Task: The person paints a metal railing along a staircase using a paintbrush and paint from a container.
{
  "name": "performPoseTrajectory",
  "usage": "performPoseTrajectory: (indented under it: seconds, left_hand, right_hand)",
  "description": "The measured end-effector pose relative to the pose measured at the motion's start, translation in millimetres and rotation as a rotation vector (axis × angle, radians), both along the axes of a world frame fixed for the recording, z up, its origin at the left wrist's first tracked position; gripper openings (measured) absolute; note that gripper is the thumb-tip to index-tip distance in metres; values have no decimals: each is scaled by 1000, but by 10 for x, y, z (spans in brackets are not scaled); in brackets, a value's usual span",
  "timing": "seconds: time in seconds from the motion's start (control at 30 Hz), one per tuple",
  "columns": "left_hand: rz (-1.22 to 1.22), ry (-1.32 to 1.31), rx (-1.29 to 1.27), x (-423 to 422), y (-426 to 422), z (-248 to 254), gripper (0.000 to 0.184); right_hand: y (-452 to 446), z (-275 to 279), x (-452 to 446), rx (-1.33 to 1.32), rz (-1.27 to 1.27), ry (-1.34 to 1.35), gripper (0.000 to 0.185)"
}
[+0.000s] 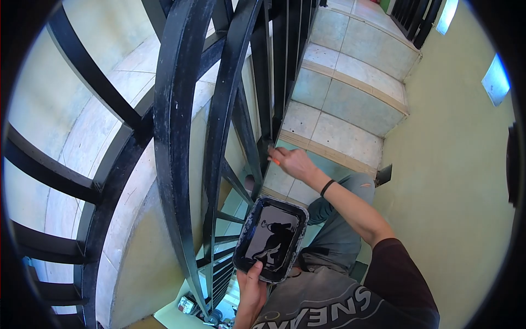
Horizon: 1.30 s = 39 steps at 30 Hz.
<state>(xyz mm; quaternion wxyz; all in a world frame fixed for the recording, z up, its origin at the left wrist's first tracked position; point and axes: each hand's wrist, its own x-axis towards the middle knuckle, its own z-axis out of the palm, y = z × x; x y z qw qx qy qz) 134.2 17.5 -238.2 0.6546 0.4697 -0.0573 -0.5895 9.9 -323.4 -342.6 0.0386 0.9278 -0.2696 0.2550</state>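
My left hand point(252, 290) grips the near end of a black plastic tray point(241, 255), its thumb over the rim. Glossy black paint point(276, 225) lies in the tray, and dried smears mark the outside. My right hand point(296, 163) is closed round a small paintbrush point(275, 161), of which only a bit of orange handle shows clearly. The brush's tip is at the foot of a black metal baluster point(264, 123), mostly hidden by my fingers; I cannot tell whether it touches.
Black metal railing point(175, 109) curves along my left, with gaps opening onto a lower level. Tiled steps point(350, 90) climb ahead. A pale wall point(455, 164) runs along the right, with a small dark fixture point(384, 175) low on it. Several objects point(189, 305) lie far below.
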Motion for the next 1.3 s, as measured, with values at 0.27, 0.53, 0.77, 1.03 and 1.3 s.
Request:
performPoseTrajectory:
  seconds: [0.27, 0.53, 0.77, 1.03, 1.3]
  left_hand:
    - [48, 95, -38, -6, 19, -6, 60]
    - [-12, 143, -39, 60, 41, -7, 58]
    - [-84, 31, -68, 126, 80, -106, 63]
    - [-49, 158, -88, 160, 98, -124, 60]
    - [-17, 163, -93, 103, 154, -56, 57]
  right_hand:
    - [76, -20, 42, -109, 0, -1, 28]
    - [119, 87, 65, -152, 1, -34, 28]
    - [126, 332, 210, -266, 4, -89, 28]
    - [52, -150, 283, -20, -78, 55, 30]
    - [185, 330, 344, -215, -72, -138, 28]
